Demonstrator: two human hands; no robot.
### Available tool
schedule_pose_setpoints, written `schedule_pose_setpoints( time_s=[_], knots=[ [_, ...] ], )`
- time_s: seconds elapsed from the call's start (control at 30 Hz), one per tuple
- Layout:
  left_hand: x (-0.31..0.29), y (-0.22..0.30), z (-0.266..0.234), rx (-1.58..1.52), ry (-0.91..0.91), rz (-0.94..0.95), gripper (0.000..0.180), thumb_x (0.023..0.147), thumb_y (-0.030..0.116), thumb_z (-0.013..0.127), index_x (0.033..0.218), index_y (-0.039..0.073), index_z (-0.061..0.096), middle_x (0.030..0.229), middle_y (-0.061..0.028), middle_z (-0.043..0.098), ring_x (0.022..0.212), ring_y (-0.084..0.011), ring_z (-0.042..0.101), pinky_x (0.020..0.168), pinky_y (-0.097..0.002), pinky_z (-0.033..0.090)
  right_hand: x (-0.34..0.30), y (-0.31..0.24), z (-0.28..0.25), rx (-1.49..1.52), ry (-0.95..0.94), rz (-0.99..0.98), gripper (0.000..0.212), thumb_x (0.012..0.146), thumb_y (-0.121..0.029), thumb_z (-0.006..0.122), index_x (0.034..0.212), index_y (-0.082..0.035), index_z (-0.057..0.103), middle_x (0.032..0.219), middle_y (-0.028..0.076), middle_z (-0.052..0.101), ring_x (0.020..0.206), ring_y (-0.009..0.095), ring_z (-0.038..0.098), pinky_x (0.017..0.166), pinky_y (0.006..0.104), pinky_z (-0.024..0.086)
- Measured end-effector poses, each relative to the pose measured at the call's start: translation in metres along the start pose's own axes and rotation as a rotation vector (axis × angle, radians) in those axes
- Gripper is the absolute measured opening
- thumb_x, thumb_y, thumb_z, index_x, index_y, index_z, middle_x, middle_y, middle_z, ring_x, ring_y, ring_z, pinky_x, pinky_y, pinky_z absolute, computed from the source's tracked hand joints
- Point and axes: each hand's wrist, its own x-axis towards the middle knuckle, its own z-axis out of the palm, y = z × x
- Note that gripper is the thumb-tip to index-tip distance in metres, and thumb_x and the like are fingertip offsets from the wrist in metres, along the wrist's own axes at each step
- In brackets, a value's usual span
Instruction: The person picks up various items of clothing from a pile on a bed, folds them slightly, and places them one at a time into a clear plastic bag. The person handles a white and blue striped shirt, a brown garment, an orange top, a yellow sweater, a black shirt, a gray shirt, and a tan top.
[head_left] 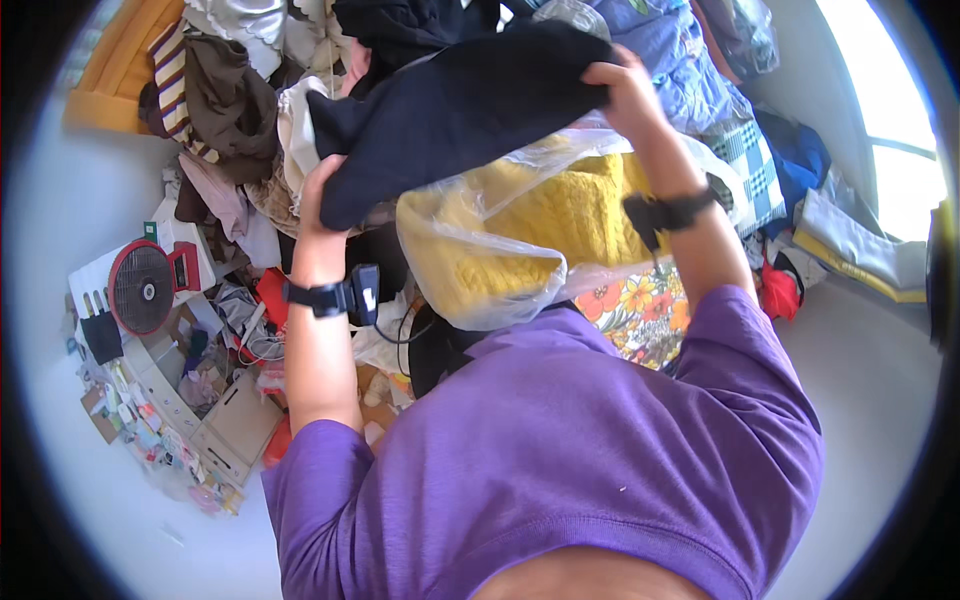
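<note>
A black garment (460, 110) is stretched in the air between my two hands; its kind is not clear. Gripping its lower left end is my left hand (318, 195), with the fingers partly hidden behind the cloth. My right hand (628, 92) pinches the upper right end. Just below the garment lies a yellow cable-knit piece (585, 205) inside a clear plastic bag (515, 285). A black band with a small device sits on each of my wrists.
Heaped clothes surround the bag, with a dark brown garment (232, 105) at left and blue cloth (660, 60) at right. A flowered cloth (640, 315) lies nearest my body. Farther left stand a round red fan (141, 287) and cluttered small items. A bright window is at right.
</note>
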Motion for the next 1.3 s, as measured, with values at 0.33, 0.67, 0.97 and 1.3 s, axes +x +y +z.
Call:
schedule_pose_setpoints(
  time_s=[0.33, 0.67, 0.97, 1.3],
  knots=[
    [-0.079, -0.110, 0.077, 0.313, -0.084, -0.557, 0.044, 0.068, 0.006, 0.056, 0.110, -0.003, 0.050, 0.089, -0.0099, 0.060, 0.078, -0.0179, 0.059, 0.072, -0.0290, 0.048, -0.221, -0.055, -0.085, -1.025, 0.221, 0.187, 0.040, 0.059, 0.002, 0.057, 0.098, -0.001, 0.052, 0.093, 0.013, 0.054, 0.085, 0.021, 0.055, 0.075, 0.0304, 0.044],
    [-0.082, -0.119, 0.168, 1.366, -0.650, -0.003, 0.035, 0.072, 0.011, 0.060, 0.102, -0.002, 0.048, 0.089, -0.0152, 0.061, 0.077, -0.0199, 0.059, 0.070, -0.0284, 0.047, -0.200, -0.035, 0.051, 0.192, -0.135, 0.513, 0.054, 0.075, -0.023, 0.065, 0.118, 0.000, 0.040, 0.095, 0.012, 0.055, 0.081, 0.019, 0.057, 0.058, 0.0272, 0.049],
    [-0.073, -0.169, 0.095, 1.461, -0.568, -0.147, 0.044, 0.078, 0.037, 0.057, 0.103, 0.001, 0.055, 0.099, -0.0208, 0.058, 0.086, -0.0360, 0.057, 0.074, -0.0401, 0.046, -0.207, -0.003, -0.001, 0.334, 0.186, 0.750, 0.022, 0.071, -0.005, 0.052, 0.093, 0.001, 0.053, 0.078, 0.007, 0.058, 0.068, 0.017, 0.058, 0.062, 0.0275, 0.047],
    [-0.103, -0.099, 0.078, -0.076, -0.395, -0.471, 0.027, 0.079, 0.008, 0.052, 0.104, 0.004, 0.045, 0.068, -0.0099, 0.053, 0.058, -0.0171, 0.053, 0.061, -0.0326, 0.046, -0.192, -0.016, 0.030, 0.266, -0.292, 0.845, 0.030, 0.069, 0.005, 0.056, 0.098, 0.001, 0.052, 0.077, 0.006, 0.059, 0.064, 0.015, 0.059, 0.057, 0.0263, 0.048]
  ],
)
